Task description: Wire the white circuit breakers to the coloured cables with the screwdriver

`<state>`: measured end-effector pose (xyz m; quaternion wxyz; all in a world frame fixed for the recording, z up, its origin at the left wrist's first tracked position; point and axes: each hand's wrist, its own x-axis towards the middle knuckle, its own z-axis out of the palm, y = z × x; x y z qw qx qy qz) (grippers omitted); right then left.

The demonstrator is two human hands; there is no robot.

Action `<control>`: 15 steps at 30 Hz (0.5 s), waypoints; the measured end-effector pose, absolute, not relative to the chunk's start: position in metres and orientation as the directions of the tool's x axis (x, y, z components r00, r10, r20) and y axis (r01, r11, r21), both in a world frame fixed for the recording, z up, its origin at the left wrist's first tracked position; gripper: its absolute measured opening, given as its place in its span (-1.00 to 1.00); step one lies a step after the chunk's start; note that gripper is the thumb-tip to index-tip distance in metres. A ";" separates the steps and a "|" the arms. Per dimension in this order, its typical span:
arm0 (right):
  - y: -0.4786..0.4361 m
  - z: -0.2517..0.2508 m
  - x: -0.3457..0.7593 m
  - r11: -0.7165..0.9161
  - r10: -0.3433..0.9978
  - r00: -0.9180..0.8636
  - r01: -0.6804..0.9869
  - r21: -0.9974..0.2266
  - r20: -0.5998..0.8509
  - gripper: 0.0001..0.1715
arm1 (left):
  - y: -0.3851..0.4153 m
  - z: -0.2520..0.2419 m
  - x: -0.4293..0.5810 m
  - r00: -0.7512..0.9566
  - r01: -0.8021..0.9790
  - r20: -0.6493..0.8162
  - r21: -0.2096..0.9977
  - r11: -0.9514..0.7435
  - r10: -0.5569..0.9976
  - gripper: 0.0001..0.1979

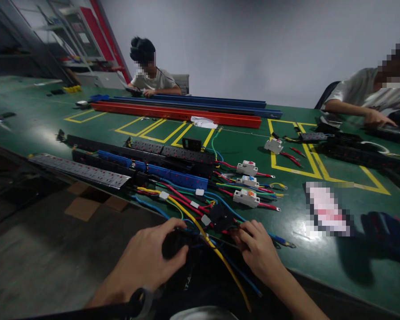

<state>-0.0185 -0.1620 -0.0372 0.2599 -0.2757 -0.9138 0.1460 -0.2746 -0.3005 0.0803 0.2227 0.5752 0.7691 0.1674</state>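
Observation:
My left hand (150, 255) is at the table's near edge, thumb and fingers curled around a dark black part (175, 242) whose kind I cannot make out. On the other side of a wire bundle, my right hand (258, 244) has its fingers pinched together beside a black square housing (222, 217); what they hold is hidden. A yellow wire (200, 226) runs between my hands and hangs over the edge, near a blue wire (238, 266). White tags sit on several wires. Behind them lie a blue socket strip (176, 177) and a white circuit breaker (246, 198) with red leads.
A grey socket strip (83, 169) overhangs the edge at left. Further back are an orange channel (176, 114), blue channels (200, 102) and yellow tape outlines (296, 171). A pixelated phone-shaped item (326, 209) lies at right. Two people sit across the green table (306, 262).

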 end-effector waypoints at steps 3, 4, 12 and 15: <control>-0.162 -0.036 -0.019 0.806 0.581 -0.709 0.428 -0.410 0.401 -0.81 | -0.270 0.092 -0.290 -0.202 0.771 -0.179 0.577 0.269 0.963 -0.73; -0.162 -0.035 -0.019 0.805 0.581 -0.707 0.427 -0.412 0.404 -0.82 | -0.260 0.092 -0.295 -0.176 0.757 -0.184 0.603 0.253 0.967 -0.73; -0.163 -0.035 -0.017 0.800 0.588 -0.703 0.435 -0.413 0.401 -0.83 | -0.196 0.072 -0.320 -0.181 0.845 -0.304 0.439 0.306 0.935 -0.72; -0.164 -0.034 -0.017 0.799 0.589 -0.709 0.441 -0.408 0.388 -0.80 | -0.187 0.067 -0.320 -0.243 0.890 -0.281 0.315 0.328 0.929 -0.71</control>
